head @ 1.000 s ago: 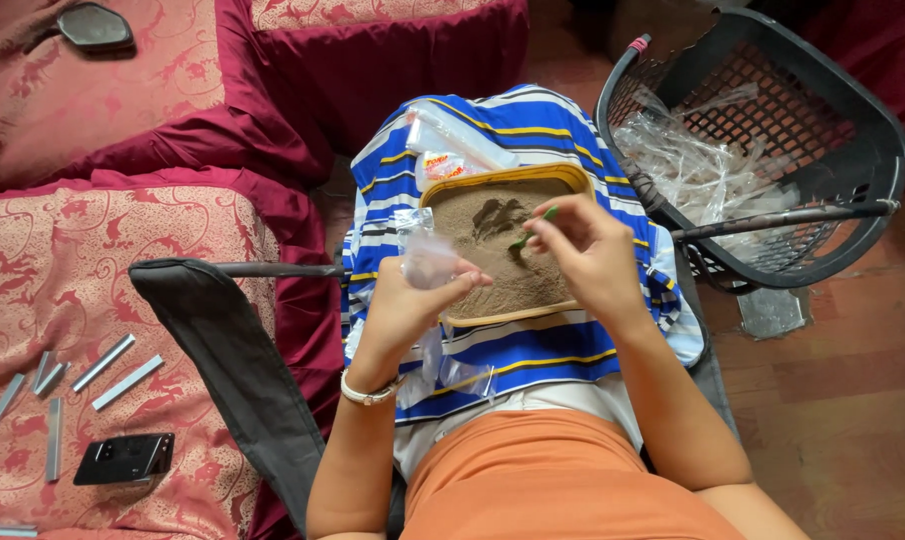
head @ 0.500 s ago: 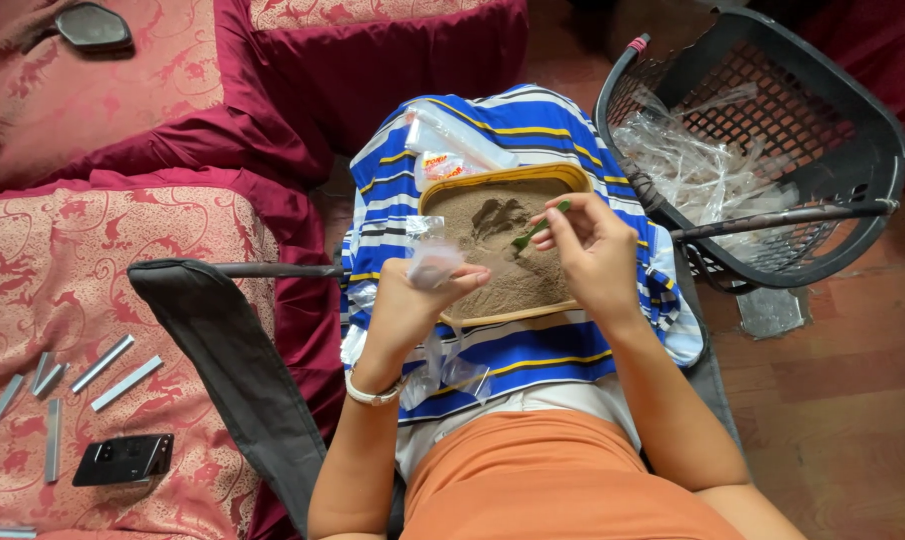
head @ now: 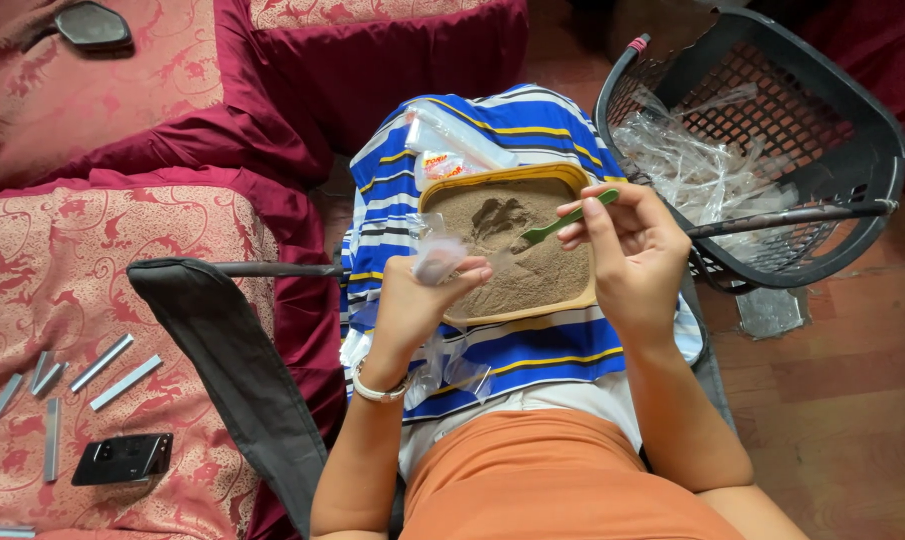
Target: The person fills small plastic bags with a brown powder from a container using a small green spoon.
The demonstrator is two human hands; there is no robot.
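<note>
The left hand [head: 413, 300] pinches a small clear plastic bag [head: 437, 258] over the near left edge of the tan rectangular tray of brown powder [head: 518, 255]. The right hand [head: 635, 255] pinches a green plastic spoon [head: 570, 217], its tip on the powder. A black plastic basket [head: 833, 130] stands right.

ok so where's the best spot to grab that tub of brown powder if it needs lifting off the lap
Grip the tub by its raised tan rim, on the two short sides, one hand each, coming in from left and right. It is wide, shallow and open-topped, full of loose powder, so it needs level support. The near rim is crowded by the left hand with its small bag and the right hand with the green scoop.
</note>
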